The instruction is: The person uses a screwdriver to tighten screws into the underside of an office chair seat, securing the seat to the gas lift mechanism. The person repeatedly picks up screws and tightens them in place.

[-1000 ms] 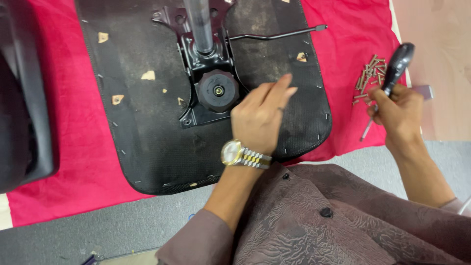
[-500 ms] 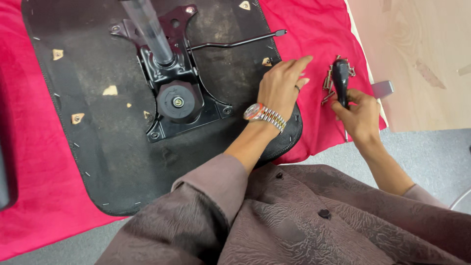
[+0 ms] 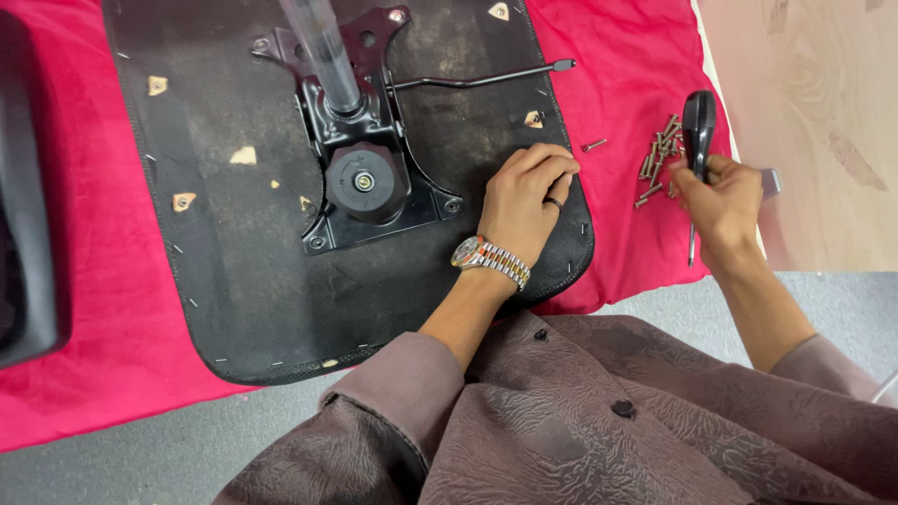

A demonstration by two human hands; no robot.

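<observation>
Red cloth covers the table, grey floor at the near edge. On the cloth lies an upturned black seat base, underside up, taking most of the left and middle. Black padded part at the far-left edge, partly cut off. Bolted on the seat's far-middle is a black metal tilt plate with a round knob, a gas cylinder rising from it and a thin lever running right.

Left hand rests on the seat's right edge, fingers curled and pressed together, knuckles down, holding nothing that shows; watch and ring on it. Right hand is closed in a fist round a black-handled screwdriver, handle pointing far, shaft tip pointing near, over the cloth's right edge. Loose screws lie in a heap just left of that hand, one single screw apart, between heap and seat.

Risks, as a judgement: seat overhangs the near edge, so weight on its right side could tip or slide it on the cloth. Right fist is close to the heap, so a sweep could scatter screws off the right edge to the wooden floor. Cloth may bunch and roll small screws. Driver tip points toward the body, so a slip could jab.
</observation>
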